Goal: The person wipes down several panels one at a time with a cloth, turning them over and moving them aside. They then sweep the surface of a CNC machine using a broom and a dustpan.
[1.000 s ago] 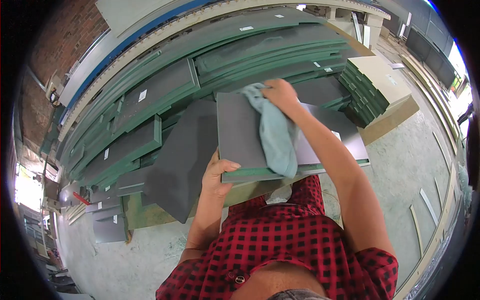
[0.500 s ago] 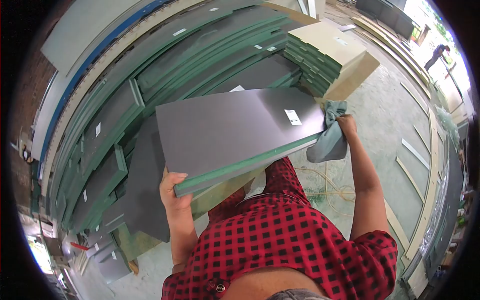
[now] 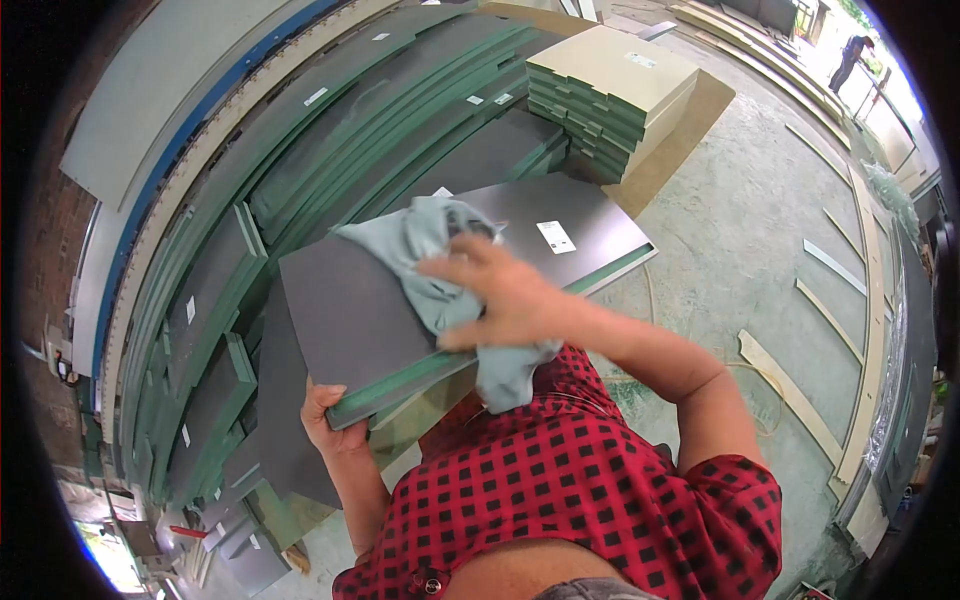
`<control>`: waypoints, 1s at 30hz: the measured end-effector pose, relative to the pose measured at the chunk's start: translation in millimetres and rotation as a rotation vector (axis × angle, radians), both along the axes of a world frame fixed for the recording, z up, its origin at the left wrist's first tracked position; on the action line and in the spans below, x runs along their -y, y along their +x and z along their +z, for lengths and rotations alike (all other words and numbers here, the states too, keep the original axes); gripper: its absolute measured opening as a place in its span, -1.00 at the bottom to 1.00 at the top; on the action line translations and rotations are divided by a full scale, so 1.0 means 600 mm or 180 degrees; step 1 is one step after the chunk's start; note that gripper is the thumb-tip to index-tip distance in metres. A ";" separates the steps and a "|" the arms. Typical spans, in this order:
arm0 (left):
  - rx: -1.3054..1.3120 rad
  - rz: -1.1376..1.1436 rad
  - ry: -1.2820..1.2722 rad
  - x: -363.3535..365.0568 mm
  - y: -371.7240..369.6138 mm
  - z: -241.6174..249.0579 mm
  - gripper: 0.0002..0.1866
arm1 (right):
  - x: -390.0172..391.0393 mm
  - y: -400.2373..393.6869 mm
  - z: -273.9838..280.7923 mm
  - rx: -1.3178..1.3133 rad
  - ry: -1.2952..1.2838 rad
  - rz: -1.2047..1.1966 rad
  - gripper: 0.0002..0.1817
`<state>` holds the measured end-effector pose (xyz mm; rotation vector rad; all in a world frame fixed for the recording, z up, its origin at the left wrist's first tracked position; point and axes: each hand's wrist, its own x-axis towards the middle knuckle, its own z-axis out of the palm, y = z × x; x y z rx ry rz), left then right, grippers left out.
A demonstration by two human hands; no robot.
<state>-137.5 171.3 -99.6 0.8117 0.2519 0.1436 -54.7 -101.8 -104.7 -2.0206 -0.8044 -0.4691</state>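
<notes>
A dark grey board [image 3: 345,315] with green edges and a white label [image 3: 556,238] lies tilted in front of my body. My left hand [image 3: 335,420] grips its near left corner, thumb on top and fingers underneath. My right hand [image 3: 505,300], a little blurred, presses a grey-green cloth [image 3: 418,240] onto the middle of the board's top face. Part of the cloth drapes over the near edge. The fingers of my right hand are bent over the cloth.
Stacks of dark, green-edged boards [image 3: 360,130] fill the left and back. A pile of cream-topped boards [image 3: 615,65] stands beyond the board's far right. Narrow strips [image 3: 790,390] lie on the concrete floor [image 3: 730,230] at right. Another person [image 3: 852,62] stands far off, top right.
My right hand has swept the cloth from the board's right end leftward to its middle. My left hand keeps its hold on the corner; the view has shifted slightly.
</notes>
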 end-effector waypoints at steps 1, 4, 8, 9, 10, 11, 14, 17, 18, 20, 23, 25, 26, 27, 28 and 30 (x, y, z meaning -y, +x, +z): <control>0.0016 -0.0048 0.0036 -0.017 -0.003 -0.016 -0.42 | 0.000 -0.003 0.004 0.0004 0.0014 -0.0004 -0.42; -0.0036 0.0025 0.0052 -0.012 -0.007 -0.013 -0.33 | 0.011 0.008 0.008 -0.0218 -0.0829 0.0373 -0.45; -0.0128 0.0094 0.0244 -0.019 -0.015 -0.015 -0.26 | 0.098 0.117 -0.072 -0.1232 -0.0924 -0.0865 -0.50; -0.0121 0.0112 0.0242 -0.024 -0.015 -0.019 -0.26 | 0.127 0.146 -0.090 -0.1647 -0.0920 -0.1189 -0.48; -0.0194 0.0156 0.0231 -0.029 -0.016 -0.025 -0.25 | 0.155 0.172 -0.102 -0.2062 -0.0913 -0.1511 -0.45; -0.0272 0.0198 0.0222 -0.032 -0.016 -0.027 -0.23 | 0.178 0.192 -0.103 -0.2163 -0.1028 -0.1677 -0.42; -0.0161 0.0251 0.0172 -0.019 -0.017 -0.017 -0.24 | 0.246 0.280 -0.165 -0.2422 -0.1415 -0.2281 -0.34; 0.0056 0.0160 0.0128 -0.067 -0.024 -0.065 -0.29 | 0.280 0.322 -0.189 -0.2554 -0.1400 -0.2363 -0.32; 0.0103 0.0236 0.0126 -0.052 -0.024 -0.049 -0.29 | 0.285 0.329 -0.188 -0.2488 -0.1410 -0.2302 -0.32; -0.0391 0.0386 0.0051 -0.008 -0.019 -0.005 -0.33 | 0.282 0.326 -0.189 -0.2579 -0.1337 -0.2531 -0.32; -0.0157 0.0327 0.0299 -0.033 -0.012 -0.047 -0.32 | 0.269 0.292 -0.174 -0.2416 -0.1359 -0.2717 -0.37; -0.0083 0.0346 0.0192 -0.006 -0.013 -0.018 -0.31 | 0.276 0.254 -0.171 -0.2418 -0.1209 -0.2768 -0.42; -0.0047 0.0296 0.0103 0.009 -0.011 -0.002 -0.30 | 0.290 0.236 -0.181 -0.2391 -0.1138 -0.2766 -0.44; -0.0015 0.0359 0.0073 0.016 -0.010 0.009 -0.30 | 0.300 0.210 -0.181 -0.2270 -0.1129 -0.2711 -0.45; 0.0078 0.0122 0.0104 0.020 -0.009 0.018 -0.28 | 0.311 0.182 -0.183 -0.2151 -0.1121 -0.2653 -0.46; 0.0191 -0.0056 0.0106 0.023 -0.006 0.023 -0.27 | 0.343 0.142 -0.210 -0.2048 -0.0985 -0.2768 -0.44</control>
